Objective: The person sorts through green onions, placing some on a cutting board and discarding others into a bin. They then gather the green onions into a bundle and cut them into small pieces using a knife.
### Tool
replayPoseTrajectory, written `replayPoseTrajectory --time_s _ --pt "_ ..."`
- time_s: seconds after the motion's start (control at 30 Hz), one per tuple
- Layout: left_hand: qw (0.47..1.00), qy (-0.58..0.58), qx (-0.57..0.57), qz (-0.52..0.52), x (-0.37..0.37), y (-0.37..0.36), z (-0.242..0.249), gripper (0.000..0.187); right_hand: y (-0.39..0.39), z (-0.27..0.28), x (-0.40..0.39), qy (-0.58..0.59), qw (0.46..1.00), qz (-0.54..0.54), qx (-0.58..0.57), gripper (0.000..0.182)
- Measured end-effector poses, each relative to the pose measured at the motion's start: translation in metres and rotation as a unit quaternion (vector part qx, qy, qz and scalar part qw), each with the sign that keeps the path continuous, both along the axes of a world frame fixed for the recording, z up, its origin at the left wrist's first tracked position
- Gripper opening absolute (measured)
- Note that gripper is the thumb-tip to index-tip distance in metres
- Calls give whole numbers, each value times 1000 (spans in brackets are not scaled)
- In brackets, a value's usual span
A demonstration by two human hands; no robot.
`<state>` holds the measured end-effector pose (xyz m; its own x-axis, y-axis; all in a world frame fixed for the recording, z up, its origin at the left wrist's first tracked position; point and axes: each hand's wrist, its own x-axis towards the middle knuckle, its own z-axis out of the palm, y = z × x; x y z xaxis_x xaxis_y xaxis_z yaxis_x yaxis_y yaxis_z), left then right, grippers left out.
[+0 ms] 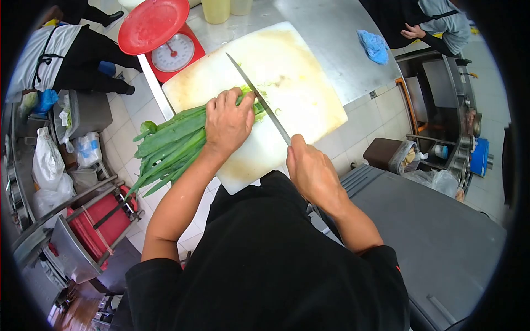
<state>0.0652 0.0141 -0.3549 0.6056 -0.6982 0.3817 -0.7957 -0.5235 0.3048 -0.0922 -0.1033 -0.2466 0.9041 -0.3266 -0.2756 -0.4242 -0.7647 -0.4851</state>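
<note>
A bunch of green onions (171, 143) lies across the left side of a white cutting board (301, 66), its long leaves hanging past the edge. My left hand (227, 121) presses on the bunch near its cut end, fingers curled around it. In my right hand (312, 168) is the handle of a long knife (259, 98). The blade slants up and left across the board, right beside the cut end and my left fingertips. Small green bits lie on the board around the blade.
A red kitchen scale (172, 52) stands at the board's upper left. Behind are a yellowish container (215, 10) and a crumpled blue plastic bag (373, 47) on the metal table (337, 27). One person stands at upper left, another at upper right. A grey surface (425, 237) is at right.
</note>
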Motion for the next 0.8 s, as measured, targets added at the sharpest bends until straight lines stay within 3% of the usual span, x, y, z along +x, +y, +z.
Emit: replayPoseTrajectory --time_s 0.23,0.37,0.47,0.63,0.8 --pt "1000 14 -1 -3 1 0 0 32 3 -8 9 55 998 2 15 12" --pt "1000 24 3 -10 1 0 -1 32 3 -65 42 64 998 -5 -6 13" --pt "1000 20 -10 -8 1 0 -3 31 0 -96 59 -6 1000 -3 -15 14" --pt "999 33 -41 -7 0 2 -6 30 -14 -93 62 -19 999 -26 22 17" --pt "997 28 -73 5 -1 3 -8 28 -11 -45 45 -18 999 -33 11 17"
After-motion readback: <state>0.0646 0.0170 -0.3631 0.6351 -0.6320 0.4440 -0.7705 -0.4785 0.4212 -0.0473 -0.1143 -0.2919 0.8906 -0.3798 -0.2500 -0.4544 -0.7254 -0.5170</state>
